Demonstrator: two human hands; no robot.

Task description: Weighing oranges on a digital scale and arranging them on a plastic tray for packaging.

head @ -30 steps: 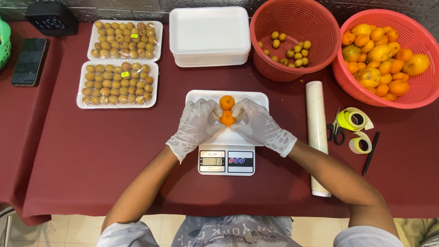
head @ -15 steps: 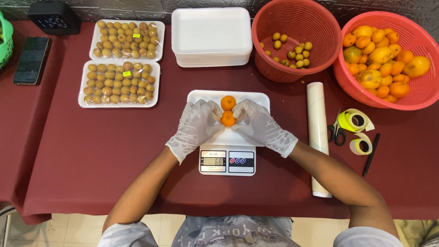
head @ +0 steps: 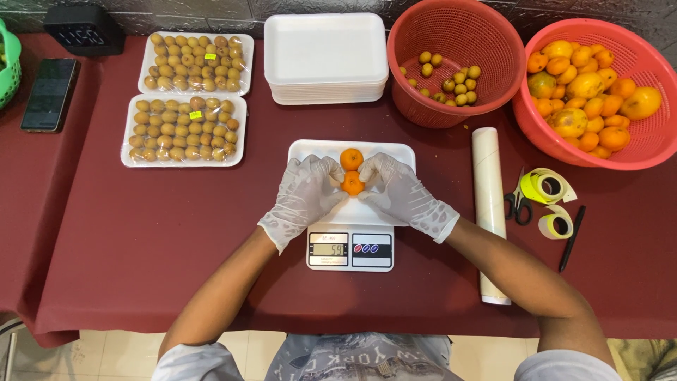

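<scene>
- on the white tray (head: 395, 152) atop the scale (head: 350, 250): arranging small oranges (head: 352, 183)
- left hand (head: 305, 194), right hand (head: 399, 192): fingers cupped against the fruit
- next: probably gentle, even placing

A desk (head: 141, 233) covered in a dark maroon cloth fills most of the view. Along its far edge runs a wall (head: 211, 8) of dark grey stone-like tiles. Below the near edge shows a pale tiled floor (head: 106, 356). The light is even and soft.
</scene>
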